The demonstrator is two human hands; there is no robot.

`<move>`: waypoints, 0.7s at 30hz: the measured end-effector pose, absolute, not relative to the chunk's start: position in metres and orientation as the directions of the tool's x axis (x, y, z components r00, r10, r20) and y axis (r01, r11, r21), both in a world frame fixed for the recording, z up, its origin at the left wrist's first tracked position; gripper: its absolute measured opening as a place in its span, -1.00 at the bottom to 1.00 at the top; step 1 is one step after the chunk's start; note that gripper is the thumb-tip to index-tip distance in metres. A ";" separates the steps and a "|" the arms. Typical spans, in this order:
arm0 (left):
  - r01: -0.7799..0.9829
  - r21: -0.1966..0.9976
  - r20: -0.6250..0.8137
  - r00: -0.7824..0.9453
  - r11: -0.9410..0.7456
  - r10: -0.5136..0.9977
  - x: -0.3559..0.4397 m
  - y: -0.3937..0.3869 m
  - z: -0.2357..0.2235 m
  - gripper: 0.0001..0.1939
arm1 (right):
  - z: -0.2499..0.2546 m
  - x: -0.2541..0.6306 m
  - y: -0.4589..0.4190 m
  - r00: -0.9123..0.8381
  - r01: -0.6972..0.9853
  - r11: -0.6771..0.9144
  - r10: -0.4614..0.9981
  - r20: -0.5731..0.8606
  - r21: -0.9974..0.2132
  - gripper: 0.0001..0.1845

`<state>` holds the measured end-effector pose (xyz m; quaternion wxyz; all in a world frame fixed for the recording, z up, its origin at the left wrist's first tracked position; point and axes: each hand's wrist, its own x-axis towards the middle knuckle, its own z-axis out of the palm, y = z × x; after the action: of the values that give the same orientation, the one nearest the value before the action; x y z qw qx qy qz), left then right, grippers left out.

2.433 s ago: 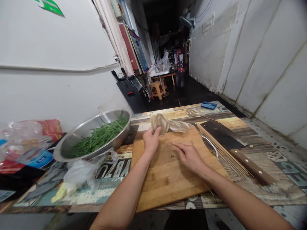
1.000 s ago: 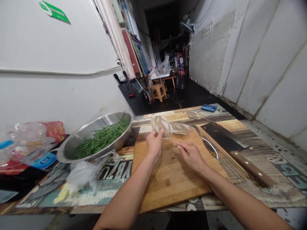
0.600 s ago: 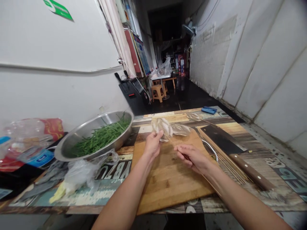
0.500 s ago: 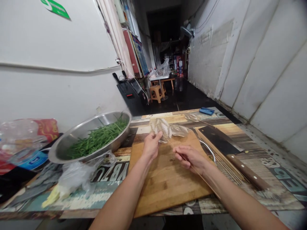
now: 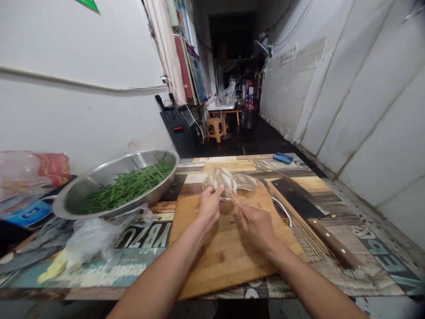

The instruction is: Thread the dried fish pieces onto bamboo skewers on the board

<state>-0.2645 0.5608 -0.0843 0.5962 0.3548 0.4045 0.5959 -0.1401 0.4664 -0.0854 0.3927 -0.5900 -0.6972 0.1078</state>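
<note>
Flat pieces (image 5: 222, 179) are streaky grey-beige, cutting board's (image 5: 229, 254) honey tan, greens (image 5: 129, 186) vivid green, bowl's (image 5: 98, 175) silver, knife's (image 5: 299, 201) blackish with a brown handle (image 5: 332, 243), tabletop's (image 5: 133, 271) patchwork plank print with teal bits.

The right hand (image 5: 259, 226) is blurred; what its fingers hold cannot be made out. Some fingertips of the left hand (image 5: 210, 207) are hidden behind the thin brownish piece (image 5: 224, 178). Both forearms (image 5: 168, 266) run off the lower edge, covering parts of the cutting board (image 5: 226, 263). The upper edge crops the green sign (image 5: 89, 4), the left edge the plastic packaging (image 5: 53, 170).
</note>
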 end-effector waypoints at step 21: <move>-0.595 0.643 -0.356 0.326 0.483 0.876 -0.276 0.549 -0.038 -0.92 | -0.077 -0.143 0.469 0.020 0.027 0.208 0.978 0.208 -0.978 -0.65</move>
<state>-0.2758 0.5485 -0.0382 0.7886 0.2031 0.3455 0.4664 -0.1426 0.4687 -0.0772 0.5489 -0.4570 -0.5500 0.4328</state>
